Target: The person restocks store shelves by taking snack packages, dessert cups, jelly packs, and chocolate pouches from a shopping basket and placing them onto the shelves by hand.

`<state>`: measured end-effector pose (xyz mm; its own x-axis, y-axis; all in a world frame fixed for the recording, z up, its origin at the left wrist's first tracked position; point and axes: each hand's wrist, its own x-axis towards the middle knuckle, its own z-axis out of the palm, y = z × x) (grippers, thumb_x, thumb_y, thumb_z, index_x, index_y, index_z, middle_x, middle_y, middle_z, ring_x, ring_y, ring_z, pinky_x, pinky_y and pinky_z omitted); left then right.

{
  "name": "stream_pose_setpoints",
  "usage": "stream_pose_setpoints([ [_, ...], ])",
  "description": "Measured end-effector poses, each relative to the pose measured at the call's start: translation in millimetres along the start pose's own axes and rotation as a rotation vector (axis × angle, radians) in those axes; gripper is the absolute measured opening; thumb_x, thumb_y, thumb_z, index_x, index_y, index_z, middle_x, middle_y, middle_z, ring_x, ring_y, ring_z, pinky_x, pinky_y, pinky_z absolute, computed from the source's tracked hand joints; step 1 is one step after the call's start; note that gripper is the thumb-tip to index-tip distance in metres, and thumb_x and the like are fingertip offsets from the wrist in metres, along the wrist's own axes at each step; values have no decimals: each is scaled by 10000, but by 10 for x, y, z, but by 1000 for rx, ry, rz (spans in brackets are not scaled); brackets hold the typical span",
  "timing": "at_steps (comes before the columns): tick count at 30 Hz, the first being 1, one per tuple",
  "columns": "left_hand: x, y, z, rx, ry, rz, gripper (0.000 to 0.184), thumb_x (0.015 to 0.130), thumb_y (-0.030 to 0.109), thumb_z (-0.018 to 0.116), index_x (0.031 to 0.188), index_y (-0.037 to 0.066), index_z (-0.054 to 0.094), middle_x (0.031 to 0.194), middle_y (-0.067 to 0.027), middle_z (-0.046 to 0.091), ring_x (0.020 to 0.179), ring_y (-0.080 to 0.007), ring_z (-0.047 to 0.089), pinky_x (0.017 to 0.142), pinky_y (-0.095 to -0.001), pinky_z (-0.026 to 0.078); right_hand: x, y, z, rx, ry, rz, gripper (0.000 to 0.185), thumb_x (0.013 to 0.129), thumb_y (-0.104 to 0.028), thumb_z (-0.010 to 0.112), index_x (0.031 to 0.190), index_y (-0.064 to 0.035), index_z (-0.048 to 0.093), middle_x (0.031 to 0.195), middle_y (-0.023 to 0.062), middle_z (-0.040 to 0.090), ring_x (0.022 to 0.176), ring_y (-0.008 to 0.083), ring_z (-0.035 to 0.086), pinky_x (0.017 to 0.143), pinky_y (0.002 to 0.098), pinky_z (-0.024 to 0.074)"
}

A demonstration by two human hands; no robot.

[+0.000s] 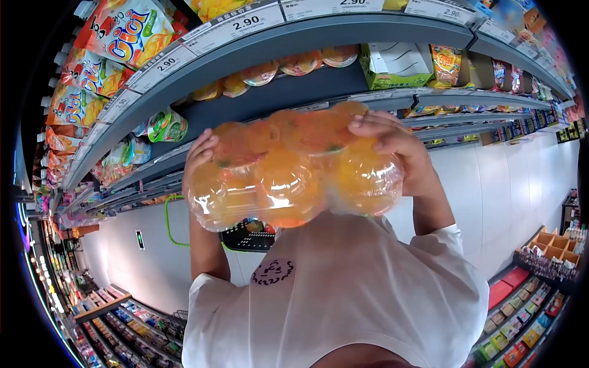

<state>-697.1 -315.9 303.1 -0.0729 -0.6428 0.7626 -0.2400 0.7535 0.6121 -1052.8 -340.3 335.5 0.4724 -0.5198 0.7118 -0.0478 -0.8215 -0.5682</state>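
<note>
A clear-wrapped pack of orange fruit jelly cups (pixel 285 178) is held up in front of my chest, between both hands. My left hand (pixel 201 150) grips its left end, with fingertips curled over the top edge. At the opposite end, my right hand (pixel 396 141) is closed around the pack, its fingers reaching over the upper cups. Each thumb is hidden or hard to make out. Just beyond the pack, a shelf (pixel 294 86) holds a row of similar round cups (pixel 259 73).
Bagged jelly snacks (pixel 126 34) stand on the upper left shelf, above price tags (pixel 245 24). An open green-and-white carton (pixel 399 64) sits right of the cups. Below my left arm is a black shopping basket (pixel 245 240) with a green handle. More stocked racks (pixel 527 306) stand behind me.
</note>
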Motion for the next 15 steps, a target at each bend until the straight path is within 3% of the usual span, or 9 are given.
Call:
stream_pose_setpoints([
  [3,171,-191,-53,326,-85,182,369,754,34,686,1085,24,523,1196,-202,570,1187,-343,509,1019,-429,404,67,29,-14,-273,61,-57,400,693,-125,749,990,-120,481,1208,103,609,1082,292,594,962,429,412],
  [6,250,-230,-12,465,-88,204,369,751,48,694,1081,20,532,1200,-190,575,1182,-333,516,1021,-408,401,37,159,2,-421,93,-95,374,685,-118,735,967,-117,489,1212,101,606,1083,291,593,943,419,426],
  [15,317,-563,55,251,-70,106,354,796,29,636,1145,25,581,1270,-198,532,1212,-328,491,1017,-382,401,50,294,72,-528,120,-122,327,694,-108,693,959,-108,502,1209,103,608,1068,287,598,894,411,453],
])
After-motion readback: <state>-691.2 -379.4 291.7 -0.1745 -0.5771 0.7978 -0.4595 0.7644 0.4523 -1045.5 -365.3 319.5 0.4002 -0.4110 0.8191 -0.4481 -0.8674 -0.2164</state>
